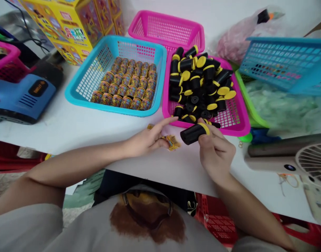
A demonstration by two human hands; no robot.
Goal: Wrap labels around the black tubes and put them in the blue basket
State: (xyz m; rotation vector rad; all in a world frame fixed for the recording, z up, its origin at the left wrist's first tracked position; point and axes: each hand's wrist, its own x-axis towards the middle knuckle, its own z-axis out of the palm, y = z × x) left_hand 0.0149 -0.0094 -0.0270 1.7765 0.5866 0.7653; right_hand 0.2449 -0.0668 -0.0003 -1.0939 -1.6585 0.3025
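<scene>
Right hand pinches the black cup above the worktop: likely light, stiff, slick (best held round its sides)! Left hand at the thin, probably soft wrapper, grip unclear.

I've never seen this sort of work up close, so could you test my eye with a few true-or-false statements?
1. The right hand holds a black container with a yellow end. True.
2. Both hands hold black containers. False: the left hand touches a printed yellow wrapper.
3. The blue basket beside the yellow boxes holds printed containers in rows. True.
4. The loose black pieces stand in neat rows. False: they lie jumbled in a pink basket.
</scene>
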